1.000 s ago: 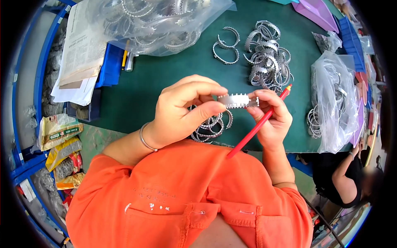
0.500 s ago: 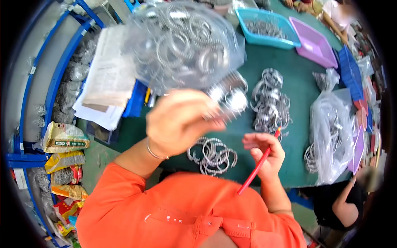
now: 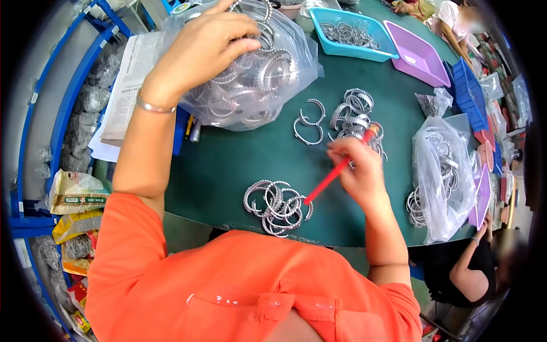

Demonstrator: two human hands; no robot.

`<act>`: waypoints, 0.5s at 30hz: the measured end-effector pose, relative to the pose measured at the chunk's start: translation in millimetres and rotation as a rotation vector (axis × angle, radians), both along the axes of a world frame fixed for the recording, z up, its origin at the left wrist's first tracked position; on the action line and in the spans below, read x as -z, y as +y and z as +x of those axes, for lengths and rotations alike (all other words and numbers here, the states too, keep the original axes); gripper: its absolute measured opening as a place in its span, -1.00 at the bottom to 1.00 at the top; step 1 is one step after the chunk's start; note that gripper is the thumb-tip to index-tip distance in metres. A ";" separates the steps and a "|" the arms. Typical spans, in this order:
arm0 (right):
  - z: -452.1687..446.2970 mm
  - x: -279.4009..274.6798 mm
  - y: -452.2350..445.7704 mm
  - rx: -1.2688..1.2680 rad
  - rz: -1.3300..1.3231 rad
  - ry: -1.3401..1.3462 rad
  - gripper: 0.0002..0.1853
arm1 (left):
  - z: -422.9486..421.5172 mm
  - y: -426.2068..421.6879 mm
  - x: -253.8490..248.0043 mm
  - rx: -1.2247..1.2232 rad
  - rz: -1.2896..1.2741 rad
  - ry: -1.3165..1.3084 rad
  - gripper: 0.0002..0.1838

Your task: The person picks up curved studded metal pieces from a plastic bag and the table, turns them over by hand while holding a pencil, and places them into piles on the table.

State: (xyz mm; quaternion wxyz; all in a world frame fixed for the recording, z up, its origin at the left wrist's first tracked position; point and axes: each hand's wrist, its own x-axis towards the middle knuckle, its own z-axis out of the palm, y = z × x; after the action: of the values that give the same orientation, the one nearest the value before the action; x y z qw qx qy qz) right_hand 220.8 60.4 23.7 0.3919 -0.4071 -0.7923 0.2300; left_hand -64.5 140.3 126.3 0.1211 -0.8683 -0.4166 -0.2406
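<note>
My left hand (image 3: 208, 48) is over the clear plastic bag (image 3: 228, 108) of silver bangles at the upper left, thumb and fingers apart, fingertips partly cut off by the view's edge. Twisted silver bangles (image 3: 276, 71) fill this bag. In my right hand (image 3: 364, 171) is a slim red pen-like stick (image 3: 325, 185) with an orange end, its lower end pointing toward a loose group of bangles (image 3: 276, 208) near the table's front edge. Beyond that hand lies a heap of bangles (image 3: 356, 117), partly hidden by it. Two loose bangles (image 3: 309, 122) lie left of the heap.
A turquoise basket (image 3: 353, 52) with silver pieces and a purple basket (image 3: 419, 57) stand at the back. Another plastic bag (image 3: 441, 199) of bangles lies right on the green table (image 3: 216, 171). Newspaper (image 3: 128, 80) is at left. A person in black (image 3: 456, 268) sits at right.
My left hand has moved from mid-table, where it held a blurred bunch of bangles, up over the bag. Two loose bangles now show beside the heap. My right hand has closed more around the stick.
</note>
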 end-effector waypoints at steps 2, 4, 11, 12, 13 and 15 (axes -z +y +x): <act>-13.1 5.3 17.5 -0.118 0.137 -0.407 -0.78 | 10.1 4.9 -6.5 -0.001 0.100 0.052 -0.79; -25.4 16.0 31.1 -0.208 0.158 -0.568 -0.80 | 6.9 23.4 -2.7 -0.088 0.107 -0.002 -0.74; -8.1 18.5 33.9 -0.293 -0.361 0.055 -0.81 | 11.4 -12.9 -5.4 -0.047 0.385 -0.459 -0.62; -5.5 15.4 27.9 -0.293 -0.620 0.359 -0.83 | 14.0 -24.3 -0.2 -0.009 0.473 -0.572 -0.68; -1.2 13.4 25.2 -0.321 -0.683 0.475 -0.84 | 26.4 -46.0 9.6 0.016 0.368 -0.678 -0.75; 4.8 12.9 19.5 -0.392 -0.805 0.724 -0.83 | 52.2 -73.0 26.9 0.165 0.153 -0.638 -0.77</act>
State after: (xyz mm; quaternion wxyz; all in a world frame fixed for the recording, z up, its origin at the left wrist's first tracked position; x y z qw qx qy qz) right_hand 225.6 79.9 10.8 0.4023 -0.2649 -0.5183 0.7066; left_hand -12.4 67.3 99.5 0.0296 -0.7684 -0.3427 -0.5396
